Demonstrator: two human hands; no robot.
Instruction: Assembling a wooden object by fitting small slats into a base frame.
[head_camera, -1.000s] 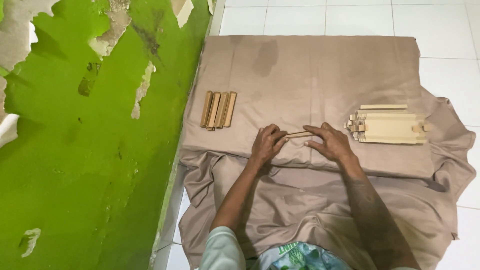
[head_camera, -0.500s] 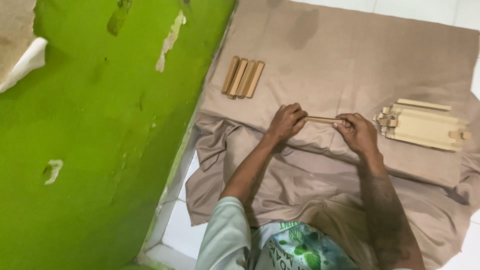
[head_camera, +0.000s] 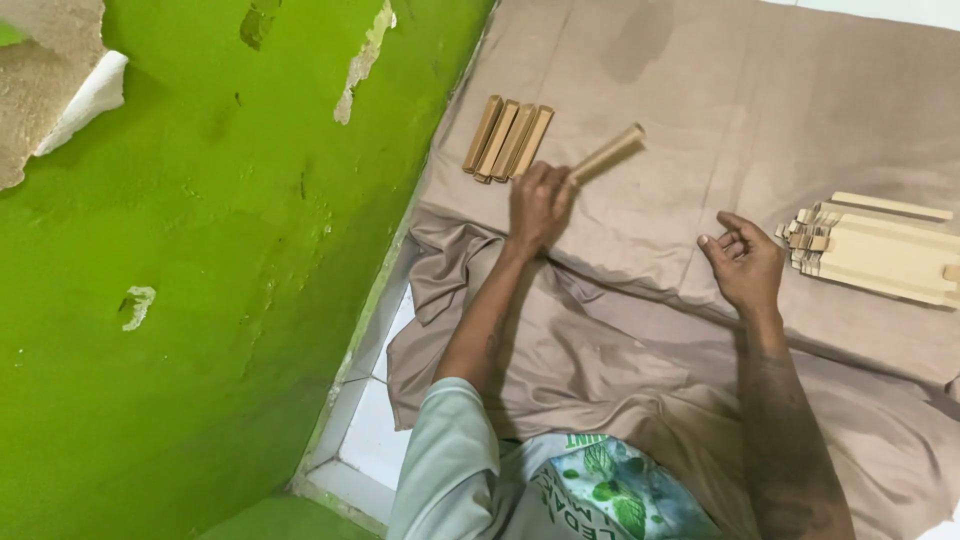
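Note:
My left hand (head_camera: 538, 203) grips a slim wooden stick (head_camera: 610, 152) by one end, the other end pointing up and to the right, just beside a small row of like wooden sticks (head_camera: 508, 139) lying on the beige cloth (head_camera: 690, 110). My right hand (head_camera: 745, 262) hovers palm up with loosely curled fingers and holds nothing. It is close to the left end of a stack of flat pale wooden pieces (head_camera: 875, 250) at the right.
A green wall (head_camera: 220, 270) with peeling paint runs along the left. The cloth lies over a white tiled floor (head_camera: 375, 430) and is bunched into folds near my lap. My patterned shirt shows at the bottom.
Both hands held the stick between them before. Now my right hand has let go and my left hand has carried the stick left toward the row of sticks.

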